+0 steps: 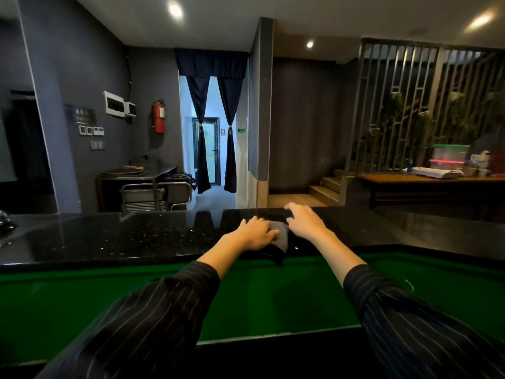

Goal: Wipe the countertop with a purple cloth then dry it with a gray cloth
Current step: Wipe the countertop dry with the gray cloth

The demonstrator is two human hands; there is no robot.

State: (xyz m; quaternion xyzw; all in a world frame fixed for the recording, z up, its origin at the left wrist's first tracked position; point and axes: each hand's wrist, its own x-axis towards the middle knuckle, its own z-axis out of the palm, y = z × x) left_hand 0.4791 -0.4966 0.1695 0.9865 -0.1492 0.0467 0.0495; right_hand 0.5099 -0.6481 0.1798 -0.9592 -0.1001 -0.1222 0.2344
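Observation:
A black speckled stone countertop (pixel 123 236) runs across the view in front of me. A gray cloth (pixel 281 235) lies on it near the middle, bunched, with one corner hanging over the near edge. My left hand (pixel 255 232) presses down on the cloth's left part, fingers curled over it. My right hand (pixel 304 221) rests flat on the counter just right of the cloth, fingers spread, touching its edge. No purple cloth is in view.
Below the counter's near edge lies a green lower surface (pixel 273 296). A metal object (pixel 5 222) sits at the counter's far left. Beyond the counter are a steel trolley (pixel 155 192), a curtained doorway (pixel 213 132) and a wooden table with plastic boxes (pixel 448 160) at right.

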